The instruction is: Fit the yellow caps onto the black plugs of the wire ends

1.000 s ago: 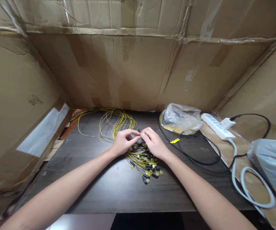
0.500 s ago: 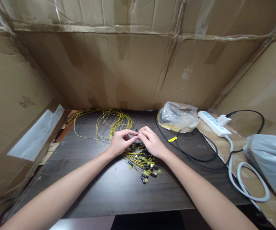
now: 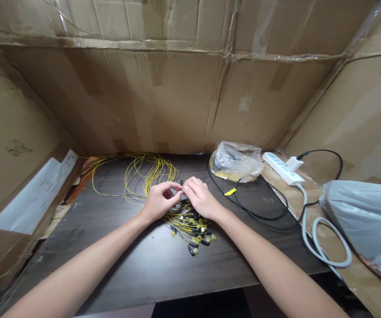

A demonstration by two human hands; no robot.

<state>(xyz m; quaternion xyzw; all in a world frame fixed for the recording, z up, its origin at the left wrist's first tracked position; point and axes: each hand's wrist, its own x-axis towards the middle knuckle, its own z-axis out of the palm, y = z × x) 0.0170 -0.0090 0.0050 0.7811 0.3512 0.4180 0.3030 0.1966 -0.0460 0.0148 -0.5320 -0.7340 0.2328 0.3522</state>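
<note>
My left hand [image 3: 160, 199] and my right hand [image 3: 201, 197] meet fingertip to fingertip over the table, both closed in a pinch. Whatever lies between the fingers is small and dark, and mostly covered by them. Beneath and just in front of the hands lies a heap of black connectors [image 3: 195, 232] with yellow clips or caps, joined to thin yellow wires [image 3: 159, 172]. The wires run in loose loops behind my left hand to the back left of the table.
A clear plastic bag [image 3: 236, 161] sits at the back right. Black cable [image 3: 259, 216] with a yellow tag curls beside it. Further right are a white power strip [image 3: 283, 168], its coiled white cord and a grey plastic bag [image 3: 365, 221]. Cardboard walls [image 3: 117, 97] enclose the table.
The view has shifted slightly, so everything sits a little further left. The hands stay pinched together above the heap, with only slight finger movement.
</note>
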